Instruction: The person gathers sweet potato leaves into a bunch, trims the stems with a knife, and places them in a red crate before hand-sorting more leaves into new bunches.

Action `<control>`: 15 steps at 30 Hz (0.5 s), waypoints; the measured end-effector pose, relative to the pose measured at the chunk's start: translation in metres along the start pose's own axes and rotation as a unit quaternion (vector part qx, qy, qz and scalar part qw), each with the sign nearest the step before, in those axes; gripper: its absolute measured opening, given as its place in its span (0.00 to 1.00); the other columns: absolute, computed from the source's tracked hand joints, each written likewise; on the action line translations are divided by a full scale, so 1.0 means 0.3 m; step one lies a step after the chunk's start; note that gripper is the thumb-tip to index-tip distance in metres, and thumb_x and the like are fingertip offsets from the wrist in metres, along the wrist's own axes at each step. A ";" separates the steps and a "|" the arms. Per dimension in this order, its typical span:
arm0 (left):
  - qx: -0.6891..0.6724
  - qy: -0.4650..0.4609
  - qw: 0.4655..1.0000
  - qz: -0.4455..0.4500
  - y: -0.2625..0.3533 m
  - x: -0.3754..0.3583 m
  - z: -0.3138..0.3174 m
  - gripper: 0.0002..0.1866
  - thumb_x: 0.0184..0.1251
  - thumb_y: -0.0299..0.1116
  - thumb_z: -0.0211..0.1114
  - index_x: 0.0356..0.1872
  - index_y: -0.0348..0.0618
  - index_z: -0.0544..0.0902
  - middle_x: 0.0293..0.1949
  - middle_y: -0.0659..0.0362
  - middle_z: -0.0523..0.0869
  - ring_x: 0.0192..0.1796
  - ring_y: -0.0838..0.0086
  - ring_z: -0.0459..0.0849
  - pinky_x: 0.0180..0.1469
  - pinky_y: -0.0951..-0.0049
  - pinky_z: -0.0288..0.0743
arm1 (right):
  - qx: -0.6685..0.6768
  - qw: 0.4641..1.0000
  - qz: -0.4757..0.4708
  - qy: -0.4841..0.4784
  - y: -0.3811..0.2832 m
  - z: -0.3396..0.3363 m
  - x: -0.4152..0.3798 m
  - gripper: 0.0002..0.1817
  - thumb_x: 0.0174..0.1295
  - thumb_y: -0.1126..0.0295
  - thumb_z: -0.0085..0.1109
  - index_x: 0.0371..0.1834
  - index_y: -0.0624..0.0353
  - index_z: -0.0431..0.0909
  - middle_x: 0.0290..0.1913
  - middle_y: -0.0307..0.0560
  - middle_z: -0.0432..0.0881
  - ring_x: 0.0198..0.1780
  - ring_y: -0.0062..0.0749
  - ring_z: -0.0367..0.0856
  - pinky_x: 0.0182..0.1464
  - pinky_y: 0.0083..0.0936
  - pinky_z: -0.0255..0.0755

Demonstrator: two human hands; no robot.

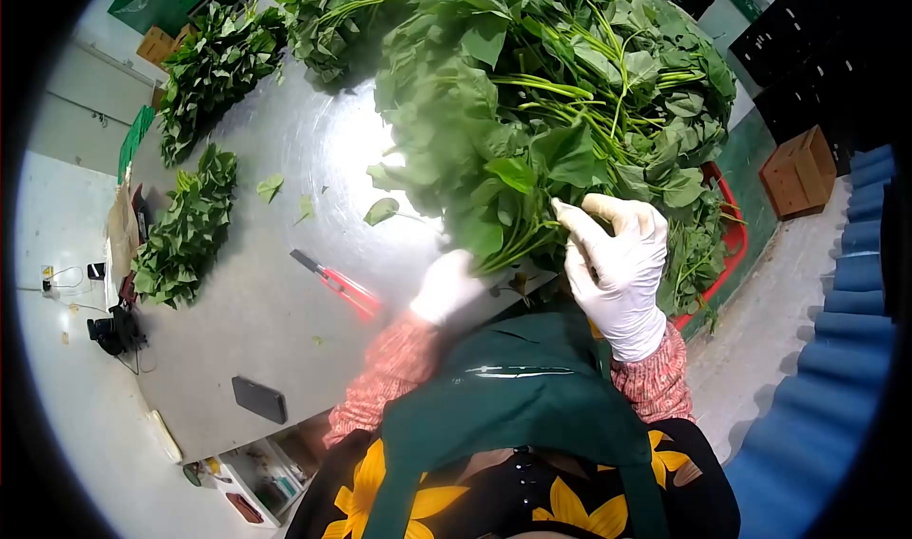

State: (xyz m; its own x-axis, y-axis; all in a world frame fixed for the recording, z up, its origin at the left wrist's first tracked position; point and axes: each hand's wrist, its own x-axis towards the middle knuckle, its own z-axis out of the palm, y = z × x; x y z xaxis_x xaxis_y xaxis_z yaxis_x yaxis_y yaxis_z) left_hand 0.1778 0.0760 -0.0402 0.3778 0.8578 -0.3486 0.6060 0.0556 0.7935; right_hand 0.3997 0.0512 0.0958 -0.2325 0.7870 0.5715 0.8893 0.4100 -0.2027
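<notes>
My left hand (448, 288), in a white glove and slightly blurred, is closed around the lower stems of a bunch of leafy greens (475, 226). The bunch's leaves fan up and away over the metal table. At its right side my right hand (619, 265), also gloved in white, has thumb and forefinger pinched on a leafy stem (543, 226). Behind both hands rises a large heap of the same greens (608, 74), stems and leaves tangled. Left of my left hand, a red-handled knife (347, 289) with a dark blade lies flat on the table.
Two bundles of greens, a near one (190, 230) and a farther one (214, 74), lie along the table's (228, 340) left side. A dark phone (258, 399) rests near the front edge. Right are a red basket (730, 245) with greens and a cardboard box (798, 173).
</notes>
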 end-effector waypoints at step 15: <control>0.096 0.053 0.990 0.089 0.137 -0.062 -0.041 0.21 0.64 0.39 0.72 0.55 0.43 0.82 0.48 0.48 0.87 0.49 0.55 0.87 0.50 0.61 0.79 | 0.048 0.993 0.071 0.076 -0.026 0.039 -0.030 0.14 0.40 0.75 0.68 0.32 0.49 0.79 0.59 0.44 0.80 0.59 0.39 0.75 0.77 0.53 0.47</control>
State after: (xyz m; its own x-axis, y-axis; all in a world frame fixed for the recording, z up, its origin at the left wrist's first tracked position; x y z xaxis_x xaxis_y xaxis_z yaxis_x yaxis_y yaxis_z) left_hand 0.1870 0.0688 0.0051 0.4216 0.8945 -0.1490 0.6619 -0.1912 0.7247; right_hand 0.3902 0.0462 0.0830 -0.0397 0.7647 0.6432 0.8656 0.3479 -0.3601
